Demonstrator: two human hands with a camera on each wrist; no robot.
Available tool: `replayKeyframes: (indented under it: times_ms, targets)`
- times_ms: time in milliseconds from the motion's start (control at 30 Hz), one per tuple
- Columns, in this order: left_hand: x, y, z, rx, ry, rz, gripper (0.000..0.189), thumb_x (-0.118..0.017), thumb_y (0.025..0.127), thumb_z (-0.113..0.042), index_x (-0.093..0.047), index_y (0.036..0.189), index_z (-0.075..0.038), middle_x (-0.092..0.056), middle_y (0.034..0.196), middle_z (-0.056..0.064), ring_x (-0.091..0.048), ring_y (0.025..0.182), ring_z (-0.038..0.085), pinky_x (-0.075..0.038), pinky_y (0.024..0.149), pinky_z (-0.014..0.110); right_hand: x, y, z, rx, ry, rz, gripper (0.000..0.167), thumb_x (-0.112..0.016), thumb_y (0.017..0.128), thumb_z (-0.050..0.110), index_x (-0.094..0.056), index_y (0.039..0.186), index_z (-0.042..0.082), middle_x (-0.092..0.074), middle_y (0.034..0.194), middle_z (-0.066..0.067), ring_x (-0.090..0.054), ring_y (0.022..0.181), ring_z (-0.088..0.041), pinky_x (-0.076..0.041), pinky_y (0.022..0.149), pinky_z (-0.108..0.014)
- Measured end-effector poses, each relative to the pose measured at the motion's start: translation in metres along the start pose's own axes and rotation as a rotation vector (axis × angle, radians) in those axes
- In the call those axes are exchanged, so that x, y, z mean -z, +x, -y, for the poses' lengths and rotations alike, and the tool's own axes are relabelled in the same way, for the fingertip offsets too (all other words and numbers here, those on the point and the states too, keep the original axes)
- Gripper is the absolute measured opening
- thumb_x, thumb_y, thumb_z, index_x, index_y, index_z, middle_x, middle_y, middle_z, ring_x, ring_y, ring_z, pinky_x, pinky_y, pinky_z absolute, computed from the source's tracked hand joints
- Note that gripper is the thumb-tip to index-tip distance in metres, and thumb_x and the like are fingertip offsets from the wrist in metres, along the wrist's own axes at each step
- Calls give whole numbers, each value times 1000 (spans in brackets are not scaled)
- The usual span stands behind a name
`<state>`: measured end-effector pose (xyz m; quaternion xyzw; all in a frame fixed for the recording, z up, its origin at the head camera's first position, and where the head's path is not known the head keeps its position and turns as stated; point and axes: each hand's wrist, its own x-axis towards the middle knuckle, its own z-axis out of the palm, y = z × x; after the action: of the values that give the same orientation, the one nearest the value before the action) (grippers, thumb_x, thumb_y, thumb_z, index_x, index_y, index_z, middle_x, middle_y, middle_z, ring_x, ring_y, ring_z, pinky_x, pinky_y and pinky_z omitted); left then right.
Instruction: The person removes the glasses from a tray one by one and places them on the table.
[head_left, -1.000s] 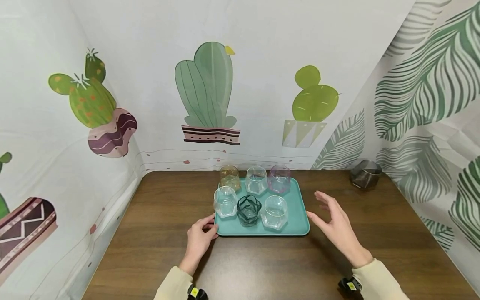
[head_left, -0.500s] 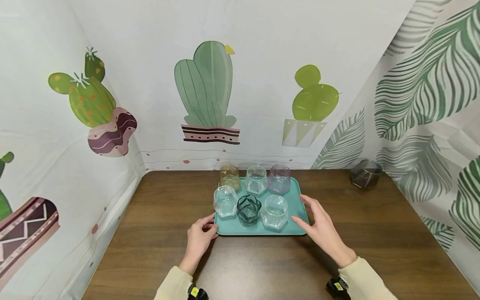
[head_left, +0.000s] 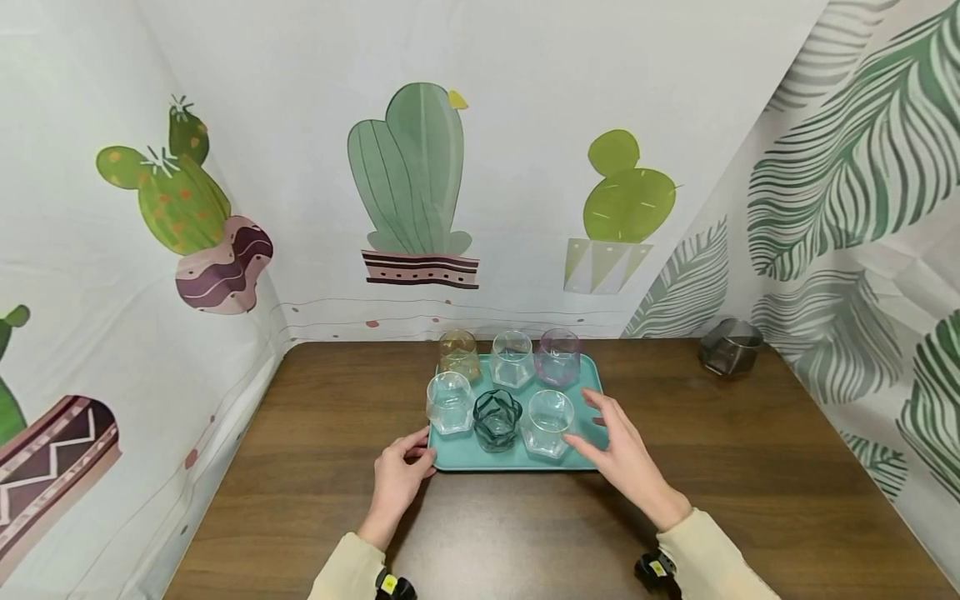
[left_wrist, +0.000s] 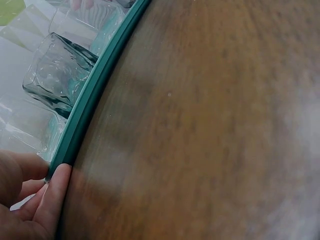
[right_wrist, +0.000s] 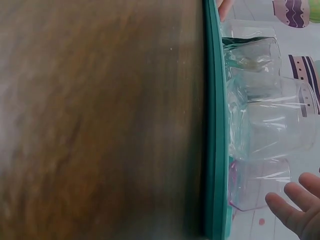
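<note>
Tray [head_left: 468, 460]: looks like smooth plastic with a low sheen; the front-right clear tumbler [head_left: 546, 432], amber tumbler [head_left: 459, 354] and pink-tinted tumbler [head_left: 558, 358] look like smooth, glossy, see-through glass, the grey-green tumbler [head_left: 497, 421] like glossy rippled glass. Table [head_left: 495, 533]: wood-grained, smooth, softly reflective; the smoky tumbler [head_left: 730, 352] looks like glossy dark glass. Backdrop [head_left: 525, 58]: printed cloth, matt, creased at right; sleeves [head_left: 347, 570]: matt cloth.

The right hand [head_left: 632, 464] hides part of the tray [head_left: 457, 459], whether it touches the near right glass [head_left: 547, 427] is unclear, the left wrist view's edge cuts off the left hand [head_left: 399, 477], and both wrist views blur the table [left_wrist: 200, 125].
</note>
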<state>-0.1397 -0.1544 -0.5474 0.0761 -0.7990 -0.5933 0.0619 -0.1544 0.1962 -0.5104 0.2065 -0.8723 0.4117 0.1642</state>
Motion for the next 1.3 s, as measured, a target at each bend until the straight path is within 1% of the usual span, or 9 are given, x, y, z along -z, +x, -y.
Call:
replayKeyframes:
  times_ms: [133,233,433,633,767,967,1033,1167,1300]
  targets:
    - [0,0,0,-6,4,-1,40,-74,89,7,-71,128,4,-70,109,21,-72,93,26,-66,64,24,-5,2,-1,-15,-9,18,78,-86,87,18,-44,151,3,-52,147,-20,-61,122,-43,-59,96,-58]
    - [0,0,0,-8,8,-2,39,-74,89,7,-71,128,4,-70,109,21,-72,93,26,-66,64,24,-10,3,-1,-36,-16,35,82,-86,88,21,-41,153,2,-49,149,-23,-61,121,-44,-59,96,-58]
    - [0,0,0,-6,8,-1,39,-74,90,6,-71,129,4,-71,110,21,-71,94,26,-66,65,24,-16,5,0,-93,11,84,88,-85,89,26,-35,156,-2,-45,153,-25,-57,128,-46,-57,101,-59]
    - [0,0,1,-7,5,3,39,-73,91,5,-71,129,4,-70,112,21,-71,96,28,-66,66,24,-22,6,1,-125,32,127,91,-83,91,33,-32,159,1,-42,156,-23,-53,132,-43,-55,104,-59]
    - [0,0,2,-6,6,-1,39,-73,91,5,-71,129,4,-70,112,21,-71,96,28,-66,66,24,-26,7,1,-130,27,127,92,-83,91,35,-31,159,1,-43,155,-25,-55,129,-42,-55,103,-60]
    - [-1,0,2,-7,3,-4,39,-73,90,6,-71,129,4,-70,111,21,-71,96,28,-66,66,24,-31,10,2,-142,20,124,92,-84,90,35,-33,157,-2,-44,154,-25,-48,137,-42,-46,113,-64]
    - [-1,-1,1,-7,2,-4,39,-73,90,6,-71,129,4,-70,111,21,-71,96,28,-66,66,24,-31,10,3,-150,27,125,92,-84,90,35,-33,157,-2,-44,154,-25,-48,138,-42,-44,114,-64]
    - [0,-1,1,-6,-1,-2,39,-73,91,6,-71,129,4,-70,111,21,-71,96,28,-66,66,24,-31,12,5,-156,39,119,90,-85,89,33,-35,156,-2,-47,151,-24,-50,135,-41,-46,113,-63]
    - [0,-1,0,-5,-2,-1,39,-73,91,6,-71,129,4,-70,111,20,-71,96,28,-66,66,24,-31,13,6,-150,50,102,86,-86,88,28,-39,152,-3,-53,144,-23,-55,128,-39,-52,106,-60]
